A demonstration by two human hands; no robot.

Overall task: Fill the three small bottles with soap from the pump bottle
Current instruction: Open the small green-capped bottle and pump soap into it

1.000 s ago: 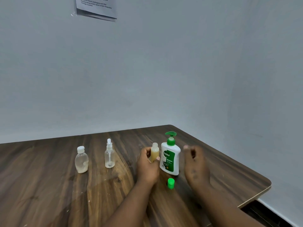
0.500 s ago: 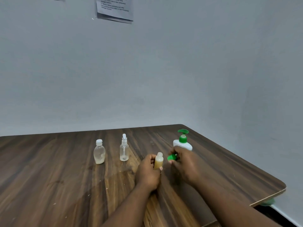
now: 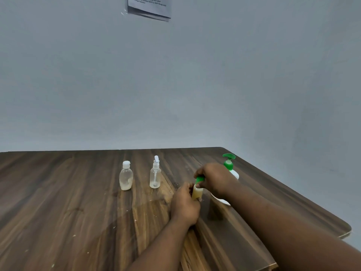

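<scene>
My left hand grips a small bottle of yellowish soap standing on the wooden table. My right hand pinches its green cap right on top of the bottle's neck. Behind my right hand stands the white pump bottle with a green pump head, mostly hidden. To the left stand a small clear bottle with a white flip cap and a clear spray bottle, each holding a little pale liquid at the bottom.
The table's right edge and rounded corner run close to my right forearm. A grey wall rises behind the table, with a paper notice taped high up. Bare wood lies to the left and front.
My right hand picked the green cap up from the table and carried it to the top of the small soap bottle. My left hand kept its grip on that bottle.
</scene>
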